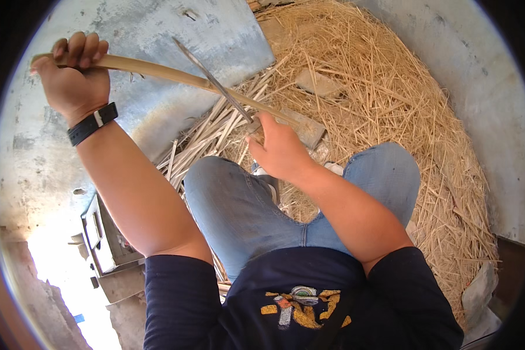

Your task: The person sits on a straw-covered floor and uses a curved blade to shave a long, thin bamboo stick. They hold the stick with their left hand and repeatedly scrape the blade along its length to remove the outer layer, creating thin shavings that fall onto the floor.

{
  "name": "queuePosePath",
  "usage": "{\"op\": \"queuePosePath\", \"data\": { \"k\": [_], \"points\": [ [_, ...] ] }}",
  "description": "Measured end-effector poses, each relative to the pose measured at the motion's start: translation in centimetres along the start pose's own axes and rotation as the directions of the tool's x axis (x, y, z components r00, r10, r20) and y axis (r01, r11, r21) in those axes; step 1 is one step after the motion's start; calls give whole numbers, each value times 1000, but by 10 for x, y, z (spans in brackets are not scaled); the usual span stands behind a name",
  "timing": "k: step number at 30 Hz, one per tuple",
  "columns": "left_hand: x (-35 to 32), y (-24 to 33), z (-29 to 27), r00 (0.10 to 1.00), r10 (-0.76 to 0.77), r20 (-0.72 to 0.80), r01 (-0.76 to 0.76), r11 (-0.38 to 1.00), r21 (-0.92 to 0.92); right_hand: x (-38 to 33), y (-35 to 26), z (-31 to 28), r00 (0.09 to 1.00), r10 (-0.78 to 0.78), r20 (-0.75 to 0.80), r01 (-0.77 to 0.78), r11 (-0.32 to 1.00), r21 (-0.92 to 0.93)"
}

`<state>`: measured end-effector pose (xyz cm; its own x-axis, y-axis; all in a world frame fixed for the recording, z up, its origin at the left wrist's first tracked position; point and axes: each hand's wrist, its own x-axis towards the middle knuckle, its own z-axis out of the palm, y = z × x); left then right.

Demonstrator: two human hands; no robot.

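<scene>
Raised at the upper left, my left hand [79, 81] is closed round one end of a long bamboo strip [151, 69]. The strip slopes down to the right, and its far end reaches past my right hand. My right hand [280, 149], in front of my knees, grips the handle of a knife [193, 60]. Its narrow blade points up and left and crosses the strip; whether the edge touches it I cannot tell. Most of the handle is hidden in my fingers.
Straw-like shavings [367, 76] cover the floor ahead and to the right. Split strips [210, 137] lie in a heap by my left knee. A brick [308, 128] and a flat block [319, 83] sit among the shavings. Worn grey walls [455, 64] stand around.
</scene>
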<state>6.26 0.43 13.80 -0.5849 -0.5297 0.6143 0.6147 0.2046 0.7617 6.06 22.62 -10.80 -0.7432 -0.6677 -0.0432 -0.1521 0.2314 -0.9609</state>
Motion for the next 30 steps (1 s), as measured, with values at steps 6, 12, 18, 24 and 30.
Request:
{"op": "queuePosePath", "data": {
  "k": [6,12,18,24,30],
  "points": [
    [0,-2,4,984,31,-173,-27,999,28,24,56,8,989,145,-13,-145,969,-200],
    [-10,1,-1,992,43,-118,-45,999,-20,0,-1,1,986,148,71,-149,989,9],
    [5,-5,-2,986,37,-161,-35,999,14,35,82,23,967,246,-69,-256,943,-214],
    [-3,-2,-27,964,23,-266,-19,1000,17,10,36,22,964,265,-31,-267,962,-65],
    [-9,-4,-18,975,78,-208,-72,997,35,7,29,34,998,49,-44,-52,996,-66]
  ]
}}
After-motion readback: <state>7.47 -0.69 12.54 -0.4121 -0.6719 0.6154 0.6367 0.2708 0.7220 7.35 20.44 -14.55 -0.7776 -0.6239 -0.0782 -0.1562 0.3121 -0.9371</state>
